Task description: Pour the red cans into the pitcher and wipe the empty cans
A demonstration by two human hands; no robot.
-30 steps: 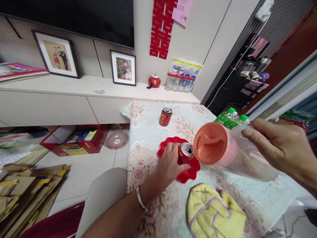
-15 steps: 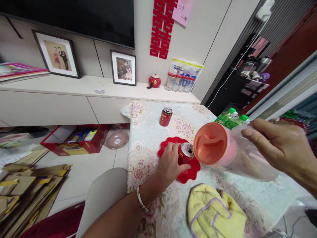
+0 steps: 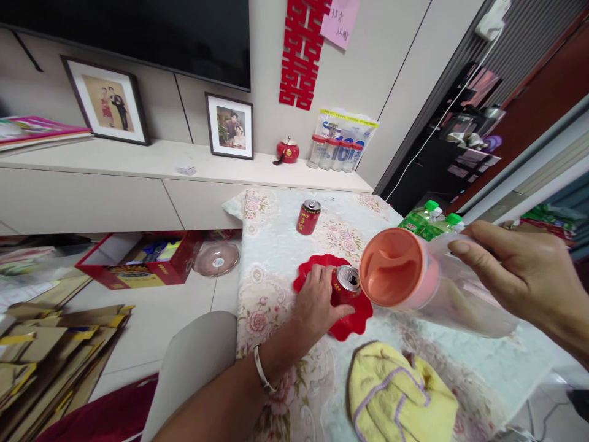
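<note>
Counter (image 3: 276,245) under a floral cloth; red plate (image 3: 356,319) near its middle, taken as landmark. On the plate, a red can (image 3: 344,286); left hand (image 3: 316,301) wrapped closed around it. Just right of and above the plate, right hand (image 3: 524,276) gripping a clear jug with orange lid (image 3: 405,270), tipped on its side. Second red can (image 3: 308,216) beyond the plate; yellow cloth (image 3: 400,393) nearer than it. Green bottles (image 3: 427,218) to the right; white shelf (image 3: 161,156) with framed photos behind.
</note>
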